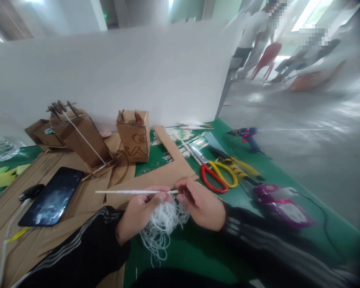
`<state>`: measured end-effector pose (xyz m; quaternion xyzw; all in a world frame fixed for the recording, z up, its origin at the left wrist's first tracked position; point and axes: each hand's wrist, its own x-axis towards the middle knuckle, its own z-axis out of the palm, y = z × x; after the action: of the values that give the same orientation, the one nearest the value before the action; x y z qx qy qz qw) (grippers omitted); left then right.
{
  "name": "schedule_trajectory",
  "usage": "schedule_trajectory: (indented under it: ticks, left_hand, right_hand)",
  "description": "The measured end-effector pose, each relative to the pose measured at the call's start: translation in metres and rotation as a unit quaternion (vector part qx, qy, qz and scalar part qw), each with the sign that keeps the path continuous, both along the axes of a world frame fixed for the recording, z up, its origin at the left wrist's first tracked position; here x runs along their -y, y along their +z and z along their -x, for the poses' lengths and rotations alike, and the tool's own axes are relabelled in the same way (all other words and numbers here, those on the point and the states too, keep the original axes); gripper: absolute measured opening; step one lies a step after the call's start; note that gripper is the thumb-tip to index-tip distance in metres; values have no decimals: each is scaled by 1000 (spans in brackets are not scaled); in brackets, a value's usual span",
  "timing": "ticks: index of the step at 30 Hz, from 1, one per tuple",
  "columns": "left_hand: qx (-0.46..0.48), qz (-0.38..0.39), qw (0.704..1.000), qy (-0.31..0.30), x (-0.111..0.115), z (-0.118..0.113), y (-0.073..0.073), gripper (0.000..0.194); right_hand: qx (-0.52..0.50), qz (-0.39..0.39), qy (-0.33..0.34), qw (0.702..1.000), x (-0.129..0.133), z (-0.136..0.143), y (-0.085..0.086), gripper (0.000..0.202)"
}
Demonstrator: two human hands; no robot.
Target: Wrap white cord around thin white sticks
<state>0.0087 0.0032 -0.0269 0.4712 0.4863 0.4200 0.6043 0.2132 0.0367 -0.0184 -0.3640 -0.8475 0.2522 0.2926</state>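
Note:
Low over the front of the table, my left hand (142, 210) is closed around a thin wooden stick (100, 192). White string (124, 192) is wound along much of its length, and the bare left end sticks out past my fingers. My right hand (199, 204) pinches the stick near its other end, where the fingertips partly hide it. Beneath and between both hands hangs a loose, tangled bundle of white string (163, 226). A flat L-shaped cardboard piece (156, 174) lies just beyond my hands.
Scissors (214, 184), pliers (247, 170) and a purple device (280, 204) lie to the right, with a glue gun (246, 136) behind. A cardboard box (135, 138), a cardboard model with string (81, 136) and a phone (52, 196) are leftward. A white partition (114, 76) stands behind.

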Motion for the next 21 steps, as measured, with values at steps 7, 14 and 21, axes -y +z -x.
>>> schedule_trajectory:
  ticks: [7, 14, 21]
  left_hand:
    - [-1, 2, 1000, -1, -1, 0, -1, 36]
    - [-15, -2, 1000, -3, 0, 0, 0, 37]
    - [-18, 0, 1000, -2, 0, 0, 0, 40]
  right_hand:
    - [28, 5, 14, 999, 0, 0, 1, 17]
    - [22, 5, 12, 1000, 0, 0, 1, 18]
    - [13, -1, 13, 1000, 0, 0, 3, 11]
